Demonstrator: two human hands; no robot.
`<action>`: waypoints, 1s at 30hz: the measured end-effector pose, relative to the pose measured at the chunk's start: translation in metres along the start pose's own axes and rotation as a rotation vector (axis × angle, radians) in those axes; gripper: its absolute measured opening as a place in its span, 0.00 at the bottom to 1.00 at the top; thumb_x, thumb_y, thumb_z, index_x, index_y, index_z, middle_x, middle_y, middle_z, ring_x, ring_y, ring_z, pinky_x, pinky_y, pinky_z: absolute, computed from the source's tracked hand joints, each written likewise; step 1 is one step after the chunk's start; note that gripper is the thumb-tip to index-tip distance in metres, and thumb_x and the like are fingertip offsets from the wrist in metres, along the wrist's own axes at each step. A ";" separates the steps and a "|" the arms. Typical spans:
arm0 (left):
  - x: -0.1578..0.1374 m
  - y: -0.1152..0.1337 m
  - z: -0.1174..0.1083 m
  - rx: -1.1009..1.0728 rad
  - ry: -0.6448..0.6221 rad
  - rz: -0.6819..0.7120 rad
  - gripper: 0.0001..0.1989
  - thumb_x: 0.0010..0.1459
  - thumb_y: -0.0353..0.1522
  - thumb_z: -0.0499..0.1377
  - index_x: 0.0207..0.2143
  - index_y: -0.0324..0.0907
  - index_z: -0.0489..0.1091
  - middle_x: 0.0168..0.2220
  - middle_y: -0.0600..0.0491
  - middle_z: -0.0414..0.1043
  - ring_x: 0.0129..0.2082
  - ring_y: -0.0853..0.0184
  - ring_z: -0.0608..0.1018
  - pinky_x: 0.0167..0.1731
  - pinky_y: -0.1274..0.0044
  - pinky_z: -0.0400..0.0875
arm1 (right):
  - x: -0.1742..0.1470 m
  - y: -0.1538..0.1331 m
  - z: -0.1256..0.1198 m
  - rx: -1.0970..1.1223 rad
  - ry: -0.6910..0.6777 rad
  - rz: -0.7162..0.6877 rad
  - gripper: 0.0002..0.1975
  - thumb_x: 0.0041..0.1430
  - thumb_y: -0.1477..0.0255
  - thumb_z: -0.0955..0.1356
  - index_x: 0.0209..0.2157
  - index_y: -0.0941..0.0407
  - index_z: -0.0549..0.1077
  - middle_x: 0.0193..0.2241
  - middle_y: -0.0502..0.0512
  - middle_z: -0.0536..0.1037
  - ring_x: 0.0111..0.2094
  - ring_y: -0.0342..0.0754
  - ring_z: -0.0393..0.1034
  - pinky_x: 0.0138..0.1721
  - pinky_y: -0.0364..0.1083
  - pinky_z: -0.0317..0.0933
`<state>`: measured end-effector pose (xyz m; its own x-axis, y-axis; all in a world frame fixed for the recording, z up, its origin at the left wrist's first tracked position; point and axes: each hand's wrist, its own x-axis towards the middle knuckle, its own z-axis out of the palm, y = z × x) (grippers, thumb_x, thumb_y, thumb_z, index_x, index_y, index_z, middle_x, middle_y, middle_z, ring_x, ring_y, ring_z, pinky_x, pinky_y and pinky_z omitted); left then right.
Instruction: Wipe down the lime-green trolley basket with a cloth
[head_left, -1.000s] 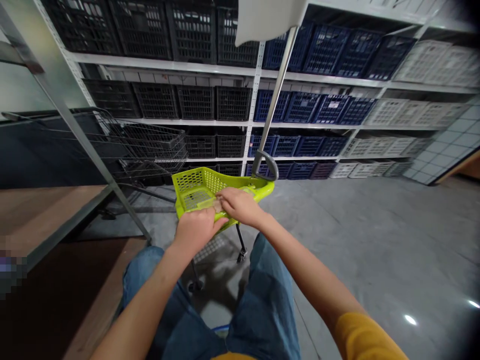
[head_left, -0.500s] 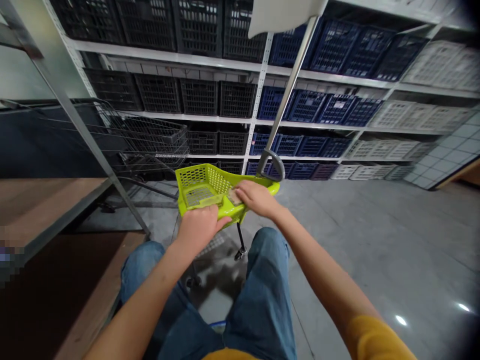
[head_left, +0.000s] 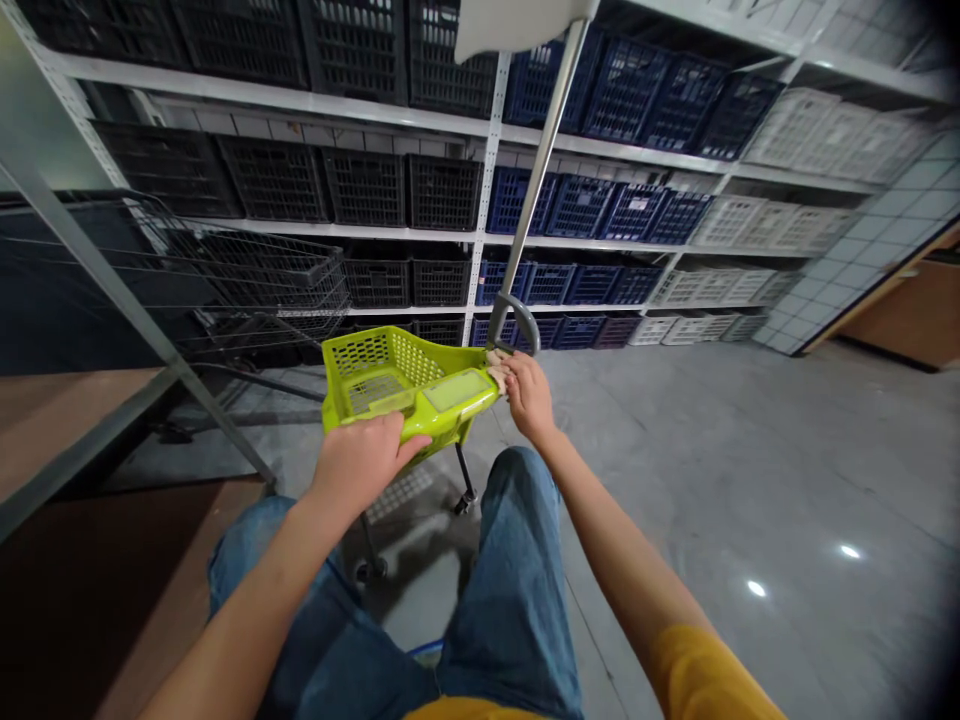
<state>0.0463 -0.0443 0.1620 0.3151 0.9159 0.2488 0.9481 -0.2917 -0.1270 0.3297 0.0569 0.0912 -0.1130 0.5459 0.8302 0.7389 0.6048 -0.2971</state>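
A small lime-green shopping cart [head_left: 358,350] stands before my knees, its basket facing away. My left hand [head_left: 358,455] is closed over the left part of its handle bar, thumb along the near side. At the handle's right end, my right hand [head_left: 529,395] presses a crumpled beige cloth [head_left: 496,368] against the green plastic. Between the hands lies a pale rectangular panel [head_left: 457,390] set in the handle. A grey loop [head_left: 525,322] and a metal pole [head_left: 541,160] rise from the cart's far right corner.
White shelves [head_left: 480,238] behind hold black crates [head_left: 367,187], blue crates [head_left: 581,206] and white crates [head_left: 742,222]. A dark wire shopping cart [head_left: 277,275] stands at the left, beyond a metal-framed rack [head_left: 82,245] with brown boards. Grey floor [head_left: 675,450] extends to the right.
My right hand has slid with the cloth from the middle of the handle to its right end, uncovering the pale panel. My left hand keeps its hold. The view has shifted right.
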 end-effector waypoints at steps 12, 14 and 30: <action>-0.005 -0.012 0.009 0.000 0.064 0.029 0.30 0.66 0.51 0.41 0.36 0.40 0.73 0.31 0.43 0.79 0.29 0.55 0.80 0.27 0.73 0.64 | -0.038 -0.044 0.026 -0.006 -0.111 -0.318 0.21 0.68 0.73 0.60 0.59 0.48 0.68 0.58 0.54 0.72 0.65 0.51 0.59 0.67 0.58 0.54; -0.005 -0.013 0.008 -0.003 0.063 0.031 0.29 0.66 0.51 0.41 0.36 0.40 0.72 0.31 0.43 0.79 0.30 0.54 0.80 0.27 0.73 0.64 | -0.036 -0.017 0.021 -0.030 -0.010 -0.191 0.22 0.68 0.73 0.58 0.60 0.49 0.67 0.59 0.56 0.71 0.66 0.52 0.57 0.65 0.60 0.55; -0.005 -0.005 0.006 0.023 0.040 -0.007 0.30 0.66 0.52 0.41 0.36 0.41 0.73 0.32 0.44 0.79 0.31 0.55 0.81 0.27 0.74 0.64 | 0.033 0.032 -0.083 -0.415 0.044 -0.106 0.05 0.63 0.70 0.68 0.36 0.48 0.79 0.54 0.52 0.72 0.56 0.54 0.62 0.58 0.58 0.57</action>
<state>0.0402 -0.0457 0.1561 0.3104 0.9058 0.2883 0.9491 -0.2785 -0.1470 0.4048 0.0463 0.1483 -0.1808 0.4625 0.8680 0.9302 0.3669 -0.0018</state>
